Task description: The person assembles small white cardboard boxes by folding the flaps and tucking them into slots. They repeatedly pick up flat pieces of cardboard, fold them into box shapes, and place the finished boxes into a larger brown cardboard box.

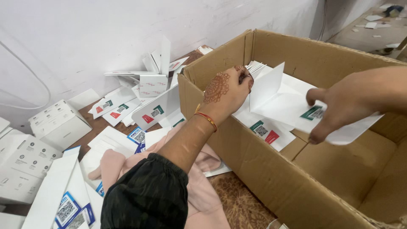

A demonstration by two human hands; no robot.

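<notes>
My left hand, patterned with henna and wearing a red and gold bangle, reaches over the rim of a large open cardboard box and pinches the edge of a folded white card. My right hand grips the same card from the right, thumb on top near its green printed patch. The card hangs above a stack of similar white cards with square codes and red and green marks, lying inside the box at its far end.
Many white cards and folded white stands lie scattered on the wooden table against a white wall. White cartons sit at the left. A pink cloth lies under my left arm. Blue-edged cards lie at the lower left.
</notes>
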